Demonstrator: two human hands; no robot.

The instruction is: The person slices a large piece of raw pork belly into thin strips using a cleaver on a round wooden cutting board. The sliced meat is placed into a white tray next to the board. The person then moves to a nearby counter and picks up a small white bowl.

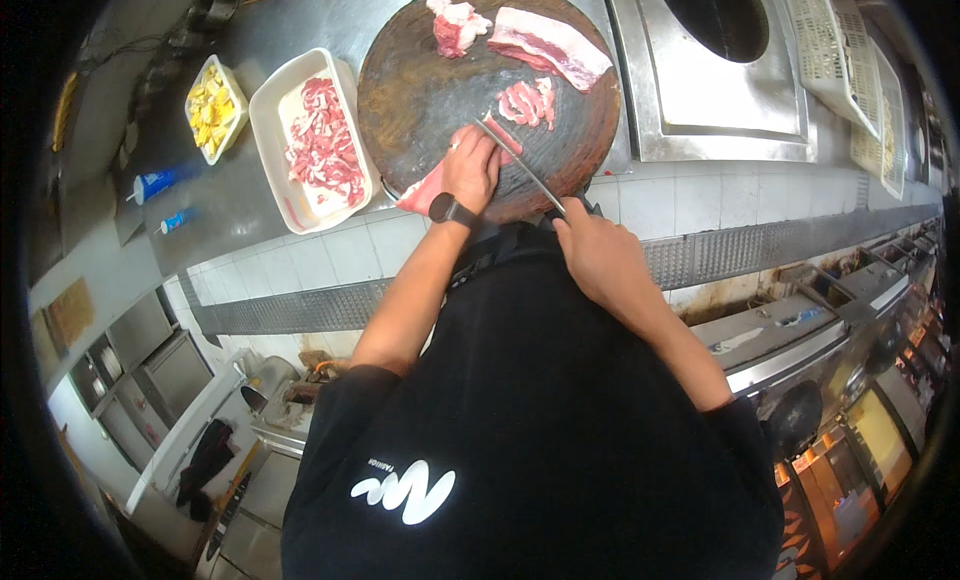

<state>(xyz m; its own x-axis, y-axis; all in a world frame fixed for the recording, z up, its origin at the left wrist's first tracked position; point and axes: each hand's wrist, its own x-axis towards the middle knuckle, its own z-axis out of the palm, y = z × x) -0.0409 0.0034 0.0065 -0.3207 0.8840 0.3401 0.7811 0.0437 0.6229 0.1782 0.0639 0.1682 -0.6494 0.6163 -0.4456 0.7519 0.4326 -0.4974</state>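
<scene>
On a round wooden chopping block (420, 85), my left hand (471, 167) presses down on a long strip of raw meat (424, 194), fingertips close to the blade. My right hand (600, 250) grips the handle of a kitchen knife (525, 167), its blade lying across the strip near the cut end. A small pile of sliced meat (527, 104) lies beyond the blade. Farther back on the block are a fatty meat chunk (456, 29) and a thick slab of meat with a pale fat layer (551, 46).
Left of the block stands a white plastic tub (262, 107) of sliced meat, then a smaller white container (240, 104) with yellow pieces. Two blue cylindrical items (154, 184) lie farther left. A steel counter unit with a round opening (720, 107) and white plastic baskets (832, 47) are at right.
</scene>
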